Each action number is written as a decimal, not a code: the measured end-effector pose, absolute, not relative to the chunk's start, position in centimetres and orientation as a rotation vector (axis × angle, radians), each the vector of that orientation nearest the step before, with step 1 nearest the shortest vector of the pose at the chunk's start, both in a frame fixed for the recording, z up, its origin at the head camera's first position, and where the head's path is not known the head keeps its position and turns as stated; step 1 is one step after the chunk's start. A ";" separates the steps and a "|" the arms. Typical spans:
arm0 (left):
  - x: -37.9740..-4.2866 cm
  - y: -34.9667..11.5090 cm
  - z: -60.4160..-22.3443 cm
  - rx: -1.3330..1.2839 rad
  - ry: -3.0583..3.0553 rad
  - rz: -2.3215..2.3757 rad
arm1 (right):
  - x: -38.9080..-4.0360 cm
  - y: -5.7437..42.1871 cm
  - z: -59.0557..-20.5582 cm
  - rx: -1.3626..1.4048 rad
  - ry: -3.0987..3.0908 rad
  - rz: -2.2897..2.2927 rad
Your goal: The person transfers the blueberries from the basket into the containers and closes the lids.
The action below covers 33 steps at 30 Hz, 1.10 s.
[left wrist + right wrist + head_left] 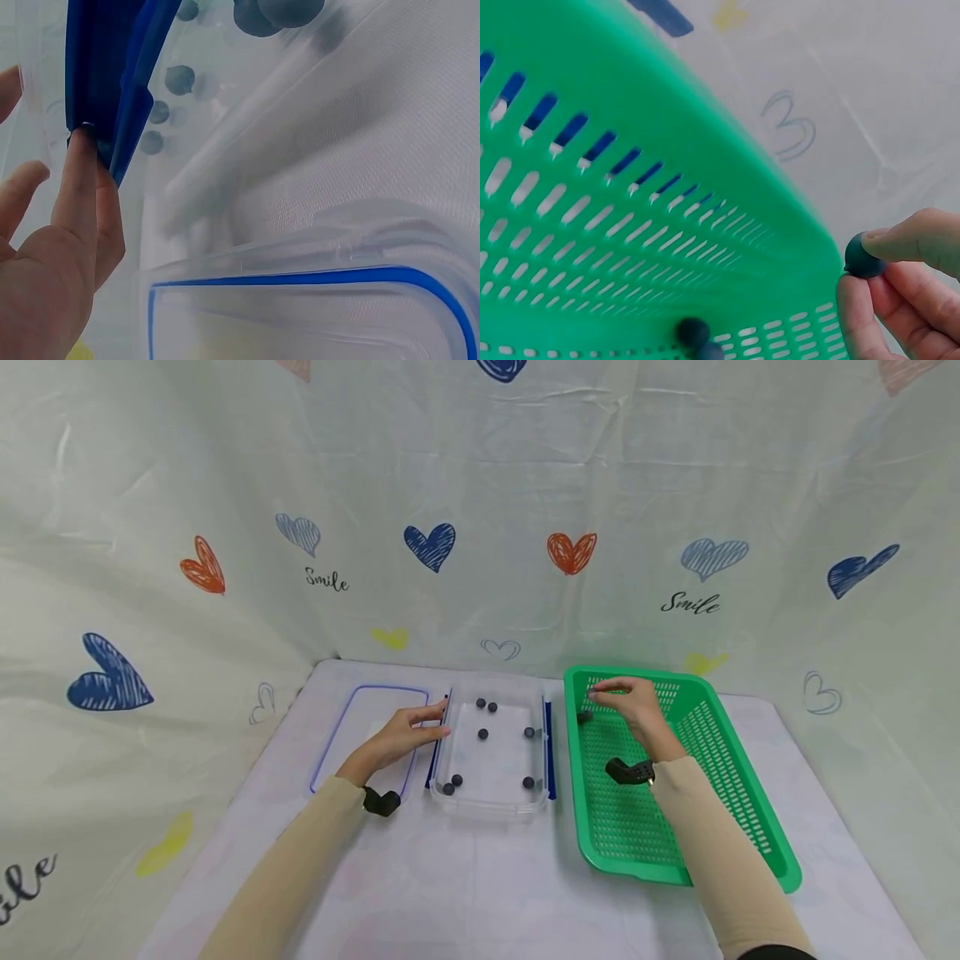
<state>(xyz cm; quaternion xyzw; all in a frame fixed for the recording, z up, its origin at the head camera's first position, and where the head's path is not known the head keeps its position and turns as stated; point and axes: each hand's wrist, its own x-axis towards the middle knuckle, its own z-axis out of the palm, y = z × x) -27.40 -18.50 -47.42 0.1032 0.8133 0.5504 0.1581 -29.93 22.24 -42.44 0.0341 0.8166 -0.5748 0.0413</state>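
Observation:
My right hand [628,702] is raised over the far left corner of a green perforated basket [750,793]. Its thumb and fingertips pinch a small dark round ball [862,259]. Two similar balls [693,331] lie low inside the basket in the right wrist view. To the left stands a clear plastic box [491,806] with several dark balls [483,734] spread over its bottom. My left hand [395,739] rests against the box's left side, fingers mostly straight. In the left wrist view its fingertips touch the blue side latch [112,67].
A clear lid with a blue seal [330,743] lies flat on the pale tablecloth [465,893], left of the box. Another blue latch [551,752] hangs off the box's right side, beside the basket. Behind the table hangs a white curtain [495,460] printed with hearts.

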 end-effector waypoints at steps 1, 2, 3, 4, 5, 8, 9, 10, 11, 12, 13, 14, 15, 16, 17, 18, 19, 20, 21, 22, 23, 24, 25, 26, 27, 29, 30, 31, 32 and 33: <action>-27.4 -18.6 -47.4 0.309 2.324 1.577 | -29.9 22.1 -42.4 0.096 2.502 -1.763; -27.4 -18.6 -47.4 0.322 2.326 1.577 | -29.8 22.0 -42.3 0.086 2.507 -1.765; -27.4 -18.7 -47.5 0.335 2.326 1.577 | -29.8 21.9 -42.2 0.078 2.513 -1.765; -27.5 -18.7 -47.5 0.344 2.326 1.579 | -29.8 21.8 -42.0 0.068 2.515 -1.770; -27.5 -18.7 -47.4 0.349 2.328 1.579 | -29.7 21.7 -41.8 0.060 2.515 -1.775; -27.6 -18.8 -47.4 0.350 2.316 1.586 | -29.6 21.3 -41.3 0.044 2.506 -1.793; -27.6 -18.8 -47.4 0.347 2.311 1.586 | -29.6 21.1 -41.2 0.043 2.496 -1.807; -27.6 -18.8 -47.4 0.344 2.309 1.587 | -29.6 21.0 -41.0 0.039 2.484 -1.821; -27.6 -18.8 -47.4 0.337 2.305 1.589 | -29.5 20.8 -40.9 0.031 2.474 -1.831; -27.5 -18.8 -47.4 0.331 2.298 1.594 | -29.5 20.6 -40.7 0.029 2.463 -1.843; -27.5 -18.7 -47.4 0.324 2.294 1.596 | -29.4 20.5 -40.6 0.030 2.454 -1.854; -27.5 -18.7 -47.4 0.319 2.293 1.597 | -29.4 20.3 -40.5 0.030 2.442 -1.865; -27.5 -18.7 -47.4 0.314 2.288 1.601 | -29.3 20.2 -40.4 0.025 2.433 -1.875; -27.5 -18.6 -47.4 0.309 2.282 1.606 | -29.3 20.0 -40.3 0.017 2.431 -1.879; -27.5 -18.6 -47.4 0.305 2.280 1.607 | -29.2 19.9 -40.3 0.010 2.424 -1.890; -27.4 -18.6 -47.4 0.301 2.279 1.606 | -29.2 19.7 -40.2 0.002 2.421 -1.896; -27.4 -18.6 -47.4 0.298 2.280 1.604 | -29.1 19.6 -40.2 -0.014 2.414 -1.909; -27.4 -18.6 -47.5 0.295 2.280 1.602 | -29.1 19.4 -40.1 -0.029 2.407 -1.920; -27.4 -18.6 -47.5 0.290 2.277 1.602 | -29.0 19.2 -40.1 -0.043 2.402 -1.928; -27.4 -18.6 -47.5 0.286 2.280 1.599 | -29.0 19.1 -40.0 -0.058 2.396 -1.937; -27.4 -18.6 -47.5 0.281 2.281 1.596 | -29.0 18.9 -40.0 -0.070 2.386 -1.947; -27.4 -18.6 -47.6 0.276 2.279 1.597 | -28.9 18.7 -40.0 -0.081 2.381 -1.952; -27.4 -18.6 -47.6 0.272 2.278 1.598 | -28.9 18.5 -39.9 -0.090 2.368 -1.962; -27.4 -18.6 -47.5 0.268 2.276 1.597 | -28.9 18.3 -39.8 -0.096 2.364 -1.961; -27.4 -18.6 -47.5 0.267 2.278 1.594 | -28.9 18.1 -39.8 -0.105 2.355 -1.968; -27.3 -18.6 -47.4 0.265 2.279 1.594 | -28.8 17.8 -39.7 -0.123 2.354 -1.965; -27.3 -18.6 -47.3 0.264 2.280 1.594 | -28.8 17.6 -39.7 -0.132 2.351 -1.963; -27.3 -18.5 -47.2 0.263 2.281 1.592 | -28.8 17.4 -39.6 -0.146 2.354 -1.955; -27.3 -18.5 -47.2 0.262 2.281 1.592 | -28.8 17.2 -39.6 -0.154 2.357 -1.950; -27.3 -18.5 -47.1 0.261 2.281 1.591 | -28.8 17.0 -39.6 -0.160 2.357 -1.947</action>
